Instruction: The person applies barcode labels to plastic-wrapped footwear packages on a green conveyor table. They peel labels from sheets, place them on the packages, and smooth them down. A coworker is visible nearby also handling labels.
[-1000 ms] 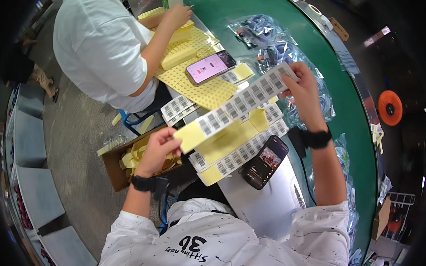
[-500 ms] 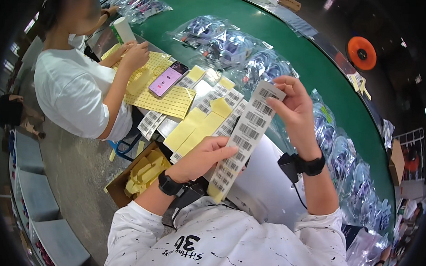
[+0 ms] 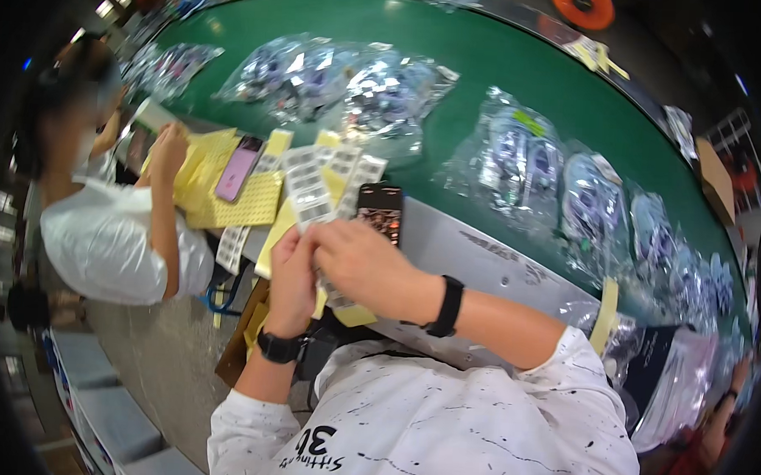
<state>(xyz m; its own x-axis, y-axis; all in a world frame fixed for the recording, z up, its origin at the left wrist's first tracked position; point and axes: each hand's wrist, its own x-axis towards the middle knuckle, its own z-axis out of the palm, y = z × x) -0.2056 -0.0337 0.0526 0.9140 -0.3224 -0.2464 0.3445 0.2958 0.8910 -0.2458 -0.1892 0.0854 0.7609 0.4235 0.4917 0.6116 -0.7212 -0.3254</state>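
A long strip of barcode labels [image 3: 308,183] slants up between my hands, and its lower end shows below them beside a yellow backing piece. My left hand [image 3: 290,276] is closed on the strip's left side. My right hand [image 3: 362,262] bends inward, its fingertips pinched on the strip against the left fingers; exactly what lies between the fingertips is hidden. A black phone with a lit screen [image 3: 380,210] lies just beyond my right hand. More label strips and yellow backing paper [image 3: 271,248] lie under and beside the held strip.
A green conveyor belt [image 3: 457,50] curves past the bench, carrying clear-bagged bluish shoes [image 3: 520,163]. A pink-screened phone [image 3: 239,170] rests on yellow sheets [image 3: 259,200]. At the left a co-worker in white [image 3: 126,235] handles paper. A cardboard box [image 3: 238,346] stands below the bench.
My right hand has left the strip's upper end and come down beside my left hand. The strip now sits farther left, showing the black phone. The whole view has shifted.
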